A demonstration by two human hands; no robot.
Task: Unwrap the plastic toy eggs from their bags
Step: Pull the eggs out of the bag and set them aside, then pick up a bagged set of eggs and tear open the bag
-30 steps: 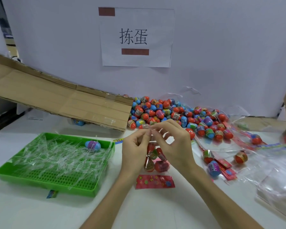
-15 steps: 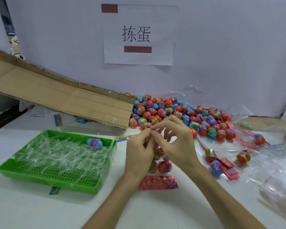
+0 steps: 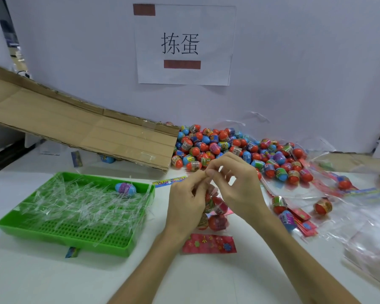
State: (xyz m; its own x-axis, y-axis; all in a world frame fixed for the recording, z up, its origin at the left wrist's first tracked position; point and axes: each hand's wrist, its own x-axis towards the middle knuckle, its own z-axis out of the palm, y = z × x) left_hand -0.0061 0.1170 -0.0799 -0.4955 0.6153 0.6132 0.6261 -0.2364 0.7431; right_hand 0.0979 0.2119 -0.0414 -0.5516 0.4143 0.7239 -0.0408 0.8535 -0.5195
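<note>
In the middle of the frame, the person's left hand (image 3: 184, 207) and right hand (image 3: 239, 189) meet fingertip to fingertip, each pinching the top edge of a small clear plastic bag (image 3: 217, 207) between thumb and forefinger. The right hand's other fingers are loosely curled above the pinch. The bag hangs below the fingers, partly hidden by the left hand, with red plastic toy eggs (image 3: 217, 222) inside it. Its lower end is at or just above the white table (image 3: 53, 279); which cannot be told.

Just below the bag, a red printed card strip (image 3: 208, 244) lies flat on the table. At the left of the frame sits a green perforated plastic tray (image 3: 110, 251) filled with thin clear plastic scraps (image 3: 75, 200), and one blue egg with a purple band (image 3: 126, 188) lies near its far right corner.

Above the hands, a heap of loose red and blue toy eggs (image 3: 228, 148) lies against the wall, beside a sloping brown cardboard sheet (image 3: 86, 128). Crumpled empty clear bags (image 3: 371, 227) fill the right edge. A white paper sign (image 3: 184, 44) hangs on the wall at the top centre.
</note>
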